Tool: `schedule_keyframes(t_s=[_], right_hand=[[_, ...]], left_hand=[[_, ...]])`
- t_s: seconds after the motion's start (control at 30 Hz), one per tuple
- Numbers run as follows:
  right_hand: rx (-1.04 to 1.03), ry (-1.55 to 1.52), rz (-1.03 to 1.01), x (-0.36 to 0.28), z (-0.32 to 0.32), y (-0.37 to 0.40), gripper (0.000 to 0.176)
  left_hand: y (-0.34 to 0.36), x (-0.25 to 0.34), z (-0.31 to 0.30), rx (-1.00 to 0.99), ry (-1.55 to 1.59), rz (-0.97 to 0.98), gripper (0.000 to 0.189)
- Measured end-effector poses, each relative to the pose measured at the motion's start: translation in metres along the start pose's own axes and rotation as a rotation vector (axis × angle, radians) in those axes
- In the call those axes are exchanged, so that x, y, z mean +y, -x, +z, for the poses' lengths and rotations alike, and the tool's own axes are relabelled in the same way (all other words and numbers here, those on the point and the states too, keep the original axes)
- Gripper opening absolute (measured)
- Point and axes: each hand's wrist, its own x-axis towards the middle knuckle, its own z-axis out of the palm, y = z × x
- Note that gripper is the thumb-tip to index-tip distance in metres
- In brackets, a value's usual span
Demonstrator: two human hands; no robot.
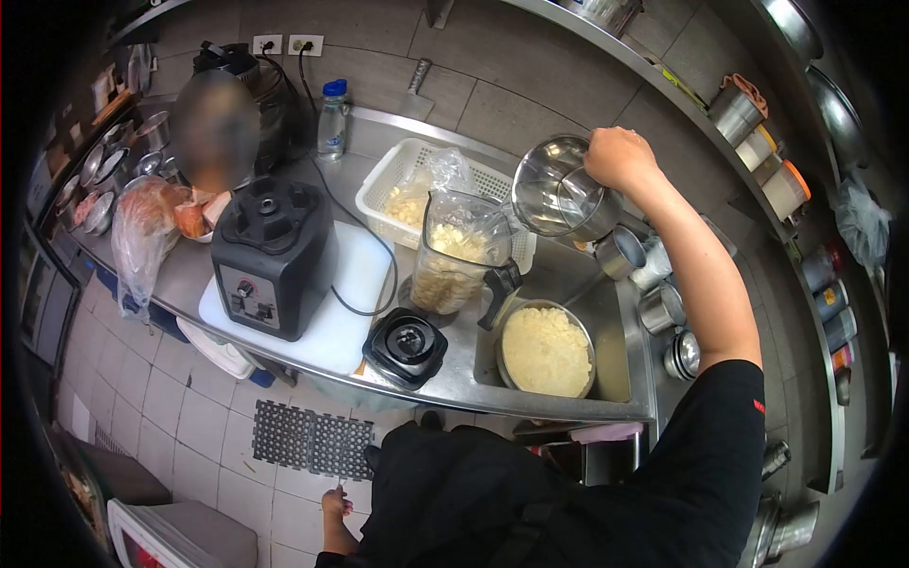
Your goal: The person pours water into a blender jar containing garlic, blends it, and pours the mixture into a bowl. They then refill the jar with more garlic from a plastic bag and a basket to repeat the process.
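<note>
My right hand (620, 159) is closed on the rim of a shiny metal bowl (559, 186), which is tilted over the right side of a clear blender jar (454, 251). Pale chunks fill much of the jar, which has a black handle. Its black lid (406, 346) lies on the counter just in front. Below the bowl, in the sink, a round pot (546, 350) holds a pale yellow mass. My left hand (337, 502) hangs low at my side over the floor, its fingers curled; whether anything is in them is too small to tell.
A black blender base (272, 260) stands on a white cutting board (355, 275), its cord crossing the board. Behind the jar is a white basket (379, 194) with a plastic bag and pale pieces. A water bottle (332, 120) stands by the wall. Metal pots (663, 310) line the right side.
</note>
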Motion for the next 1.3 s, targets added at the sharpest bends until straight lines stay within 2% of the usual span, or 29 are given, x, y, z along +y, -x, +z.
schedule_keyframes(t_s=[0.2,0.7,0.9,0.97,1.0,1.03,1.1,1.23,1.3], right_hand=[[-0.034,0.065,-0.015,-0.011,-0.013,0.003,0.027],[0.076,0.104,-0.125,-0.023,-0.015,-0.001,0.023],[0.112,0.053,-0.106,-0.004,0.011,-0.01,0.024],[0.124,-0.114,-0.03,0.02,0.039,-0.022,0.025],[-0.217,-0.398,0.112,0.026,0.028,-0.019,0.025],[-0.224,-0.404,0.115,0.041,0.045,-0.021,0.025],[-0.376,-0.831,0.231,0.085,0.101,-0.029,0.023],[-0.544,-1.007,0.326,0.142,0.179,-0.017,0.023],[-0.726,-0.868,0.411,0.166,0.242,-0.026,0.022]], left_hand=[[0.004,0.011,0.005,0.024,0.001,-0.018,0.043],[0.011,0.004,0.013,0.032,-0.052,-0.012,0.043],[0.005,0.005,0.016,0.018,-0.028,-0.019,0.044],[0.004,0.006,0.017,0.004,0.005,-0.029,0.044],[0.005,0.007,0.015,0.01,0.001,-0.03,0.044],[0.008,0.009,0.014,0.019,-0.022,-0.016,0.044],[0.013,0.014,0.012,0.031,-0.059,-0.006,0.044],[0.022,0.018,0.004,0.069,-0.048,-0.079,0.044],[0.03,0.022,-0.002,0.096,-0.04,-0.094,0.043]])
